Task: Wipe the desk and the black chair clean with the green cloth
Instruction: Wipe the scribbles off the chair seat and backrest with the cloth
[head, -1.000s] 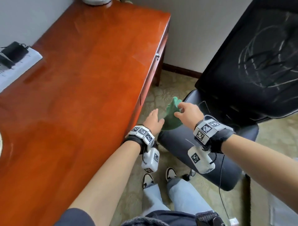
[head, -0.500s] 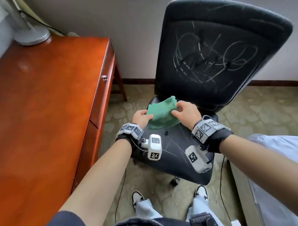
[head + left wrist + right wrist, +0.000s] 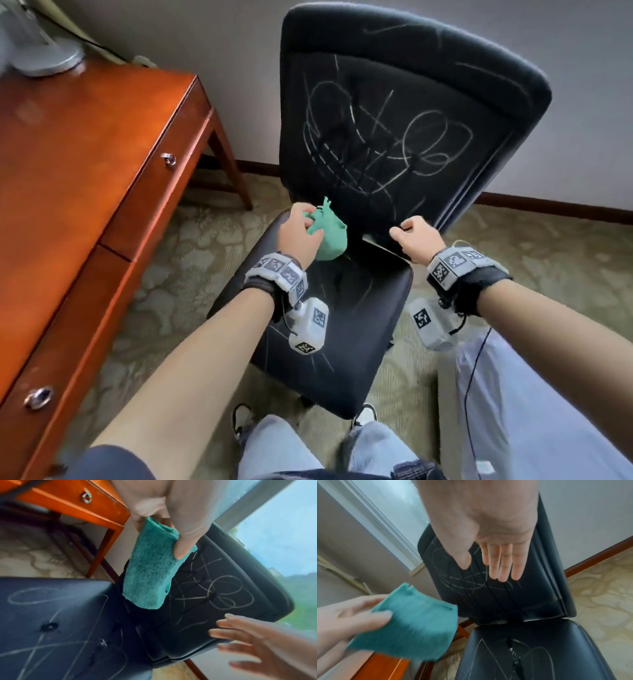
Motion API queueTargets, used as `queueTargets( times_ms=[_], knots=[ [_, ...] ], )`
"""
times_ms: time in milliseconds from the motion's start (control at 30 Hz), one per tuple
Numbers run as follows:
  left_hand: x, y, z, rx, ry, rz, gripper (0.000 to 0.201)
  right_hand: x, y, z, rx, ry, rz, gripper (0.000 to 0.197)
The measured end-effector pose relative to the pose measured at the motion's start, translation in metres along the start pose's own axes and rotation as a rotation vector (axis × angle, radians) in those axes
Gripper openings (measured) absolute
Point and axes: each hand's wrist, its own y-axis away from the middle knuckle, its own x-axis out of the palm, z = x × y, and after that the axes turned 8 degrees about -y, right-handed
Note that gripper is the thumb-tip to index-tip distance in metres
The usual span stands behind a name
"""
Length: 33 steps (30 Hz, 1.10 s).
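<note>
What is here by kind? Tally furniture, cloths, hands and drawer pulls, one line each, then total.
Furniture: 2, red-brown wooden desk and black padded chair
Cloths: 1, green terry cloth
Hands: 2, left hand, right hand
Drawer pulls: 2, far silver ring pull, near silver ring pull
Total: 7

Carpet floor (image 3: 548,274) w/ black chair (image 3: 342,342) beside wooden desk (image 3: 85,154).
</note>
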Motion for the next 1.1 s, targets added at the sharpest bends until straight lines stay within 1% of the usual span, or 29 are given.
queueTargets(
  times_ms=[67, 133, 200, 233, 267, 400, 500, 567, 667, 733, 833, 933, 1100],
  knots=[
    [0.001, 0.002, 0.0, 0.004, -0.069, -0.007, 0.039, -0.02, -0.016, -0.001, 0.014, -0.012, -0.036, 0.051],
    [-0.001, -0.003, 0.001, -0.018, -0.122, -0.001, 0.039, -0.037, -0.031, 0.003, -0.017, -0.062, -0.073, 0.058],
    [-0.005, -0.009, 0.001, -0.021, -0.149, 0.013, 0.04, -0.044, -0.042, 0.005, -0.119, -0.082, -0.105, 0.061],
    [-0.006, -0.013, 0.001, -0.016, -0.151, 0.017, 0.04, -0.045, -0.046, 0.005, -0.193, -0.044, -0.117, 0.063],
    [-0.007, -0.017, 0.001, -0.012, -0.149, 0.022, 0.04, -0.045, -0.05, 0.003, -0.261, 0.046, -0.127, 0.065],
    [-0.002, -0.028, 0.004, 0.021, -0.146, 0.051, 0.037, -0.035, -0.054, -0.004, -0.456, 0.653, -0.153, 0.075],
    [0.004, -0.034, 0.006, 0.014, -0.17, 0.035, 0.035, -0.032, -0.065, -0.011, -0.509, 0.852, -0.177, 0.08],
    [0.01, -0.036, 0.006, -0.021, -0.158, 0.027, 0.036, -0.041, -0.08, -0.016, -0.493, 0.937, -0.19, 0.083],
    [0.024, -0.044, 0.007, -0.087, -0.18, 0.009, 0.038, -0.056, -0.108, -0.025, -0.449, 1.004, -0.159, 0.084],
    [0.038, -0.049, 0.01, -0.16, -0.217, -0.013, 0.038, -0.057, -0.119, -0.029, -0.471, 1.012, -0.124, 0.086],
    [0.058, -0.057, 0.005, -0.274, -0.222, -0.073, 0.035, -0.057, -0.136, -0.036, -0.545, 0.989, -0.077, 0.09],
    [0.078, -0.064, -0.005, -0.368, -0.187, -0.164, 0.033, -0.064, -0.148, -0.036, -0.637, 1.012, 0.004, 0.09],
    [0.098, -0.061, -0.021, -0.447, -0.072, -0.297, 0.034, -0.067, -0.167, -0.019, -0.765, 1.041, 0.085, 0.086]
  ],
)
